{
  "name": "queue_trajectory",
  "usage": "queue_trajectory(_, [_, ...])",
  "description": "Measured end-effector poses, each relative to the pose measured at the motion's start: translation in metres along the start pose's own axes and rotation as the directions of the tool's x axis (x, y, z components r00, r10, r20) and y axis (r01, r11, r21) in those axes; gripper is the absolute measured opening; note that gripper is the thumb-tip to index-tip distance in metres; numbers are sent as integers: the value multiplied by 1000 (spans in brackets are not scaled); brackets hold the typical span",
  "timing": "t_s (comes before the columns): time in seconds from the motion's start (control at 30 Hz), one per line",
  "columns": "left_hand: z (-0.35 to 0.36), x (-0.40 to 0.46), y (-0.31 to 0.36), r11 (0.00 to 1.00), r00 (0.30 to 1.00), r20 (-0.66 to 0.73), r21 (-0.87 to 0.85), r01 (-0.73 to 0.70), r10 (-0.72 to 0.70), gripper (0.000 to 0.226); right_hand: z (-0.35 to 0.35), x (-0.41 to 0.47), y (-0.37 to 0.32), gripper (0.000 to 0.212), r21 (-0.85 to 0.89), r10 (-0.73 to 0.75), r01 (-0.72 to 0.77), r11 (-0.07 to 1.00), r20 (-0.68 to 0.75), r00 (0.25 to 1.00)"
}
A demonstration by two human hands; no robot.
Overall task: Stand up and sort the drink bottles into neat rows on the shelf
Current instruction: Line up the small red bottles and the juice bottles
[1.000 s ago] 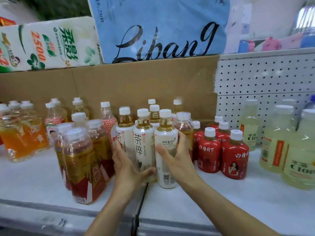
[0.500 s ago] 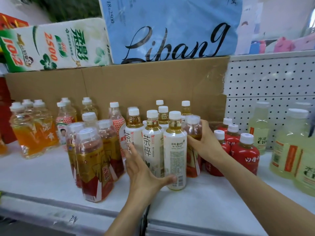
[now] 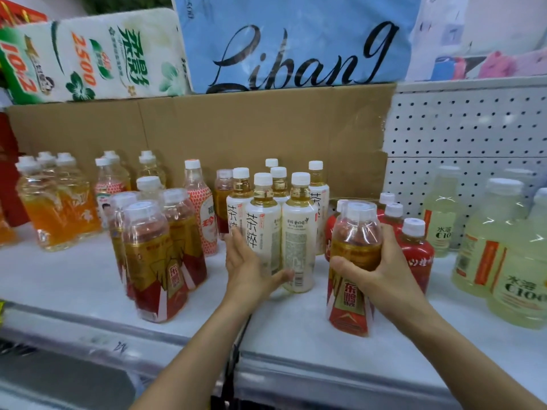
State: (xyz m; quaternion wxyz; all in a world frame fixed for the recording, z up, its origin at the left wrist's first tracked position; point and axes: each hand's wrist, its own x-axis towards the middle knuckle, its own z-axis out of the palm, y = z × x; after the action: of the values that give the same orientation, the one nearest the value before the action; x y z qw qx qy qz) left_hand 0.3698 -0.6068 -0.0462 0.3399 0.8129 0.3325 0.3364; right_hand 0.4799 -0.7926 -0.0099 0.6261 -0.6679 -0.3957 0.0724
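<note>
Energy bottle in hand, lower right of frame.
Right hand (image 3: 381, 270) grasps the gold-red bottle (image 3: 353, 267), base on the shelf (image 3: 74, 279); left hand (image 3: 247, 266) cups the white tea bottles (image 3: 263, 229), centre.

You have one view only, from the camera worn on your head. It looks forward and slightly down onto the shelf (image 3: 74, 279), from close range. Your forearms enter from the bottom edge; the left hand (image 3: 248, 269) sits near centre, the right hand (image 3: 381, 270) right of centre. The cardboard backing (image 3: 236, 128) fills the middle, facing you squarely. The wide-angle lens bends the pegboard (image 3: 473, 128) lines toward the right edge. No second view shares this scene.
</note>
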Motion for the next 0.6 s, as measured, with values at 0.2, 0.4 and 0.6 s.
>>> queue_trajectory(0.2, [-14, -39, -3, 987, 984, -76, 28, -157, 159, 107, 5, -10, -1, 66, 35, 15, -16, 999, 28, 999])
queue_trajectory(0.4, [-51, -90, -19, 970, 934, -265, 100, -222, 241, 68, 31, -25, -10, 65, 115, -10, -8, 993, 153, 988])
queue_trajectory(0.6, [-97, -92, -41, 971, 876, -420, 108, -214, 240, 64, 75, -32, -23, 73, 170, -51, 20, 985, 182, 982])
